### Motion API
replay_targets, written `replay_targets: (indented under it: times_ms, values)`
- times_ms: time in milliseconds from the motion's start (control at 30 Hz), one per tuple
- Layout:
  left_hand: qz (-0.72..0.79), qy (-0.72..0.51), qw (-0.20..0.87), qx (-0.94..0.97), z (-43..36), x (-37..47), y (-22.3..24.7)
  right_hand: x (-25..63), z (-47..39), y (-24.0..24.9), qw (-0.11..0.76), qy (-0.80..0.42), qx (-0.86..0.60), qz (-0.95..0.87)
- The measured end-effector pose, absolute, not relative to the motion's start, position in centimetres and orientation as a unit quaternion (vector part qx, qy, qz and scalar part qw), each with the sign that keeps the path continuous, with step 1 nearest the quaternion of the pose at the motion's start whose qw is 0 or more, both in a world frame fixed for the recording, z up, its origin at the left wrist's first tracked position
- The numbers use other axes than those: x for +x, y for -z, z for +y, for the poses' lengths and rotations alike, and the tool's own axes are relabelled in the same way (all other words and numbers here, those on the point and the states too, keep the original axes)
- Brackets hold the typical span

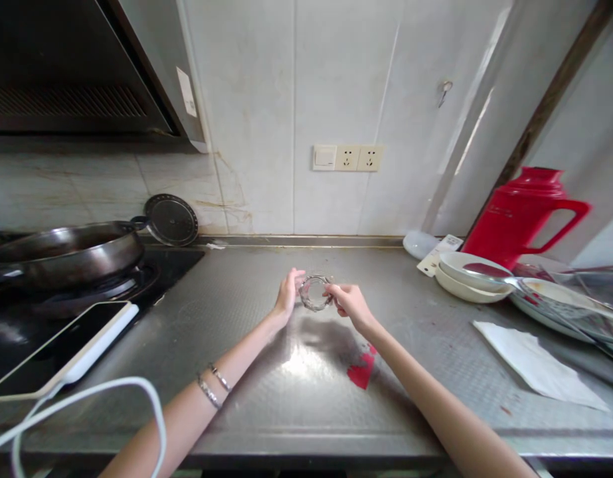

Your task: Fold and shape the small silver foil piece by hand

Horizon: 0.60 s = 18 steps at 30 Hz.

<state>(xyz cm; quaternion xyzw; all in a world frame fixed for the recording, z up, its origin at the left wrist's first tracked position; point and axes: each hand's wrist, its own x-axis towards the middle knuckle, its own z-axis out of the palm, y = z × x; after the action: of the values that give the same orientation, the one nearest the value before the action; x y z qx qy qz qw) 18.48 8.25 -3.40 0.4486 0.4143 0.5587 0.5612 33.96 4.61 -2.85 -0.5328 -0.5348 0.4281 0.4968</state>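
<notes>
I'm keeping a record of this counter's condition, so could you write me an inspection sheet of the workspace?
Surface: metal worktop, red patch toward the front
Job's things: metal ring, in the right hand
Clutter: white paper, bowls and red flask at right
Hands: right pinches the ring; left hand open beside it
Cables: white cable runs to a device at left
Surroundings: pan on the hob; nothing plugged into the wall sockets

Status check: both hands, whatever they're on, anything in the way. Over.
Right hand pinching silvery round ring. Left hand open beside it, contact unclear. Irregular red patch on grey metal countertop, nearer the body.
</notes>
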Motion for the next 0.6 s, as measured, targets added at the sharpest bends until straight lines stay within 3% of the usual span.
replay_targets:
  times_ms: [100, 267, 600]
  values:
    - [0.402, -0.575, 0.441, 0.559, 7.8, 17.8, 2.3, 34.3, 4.8, 2.8, 0.495, -0.311, -0.584, -0.563]
    - [0.376, -0.504, 0.379, 0.679, 5.6, 18.2, 1.4, 34.0, 4.3, 2.4, 0.523, -0.232, -0.590, -0.570]
    - [0.414, -0.502, 0.434, 0.623, 6.0, 20.0, 4.3, 33.0, 4.0, 3.3, 0.548, -0.081, -0.552, -0.623]
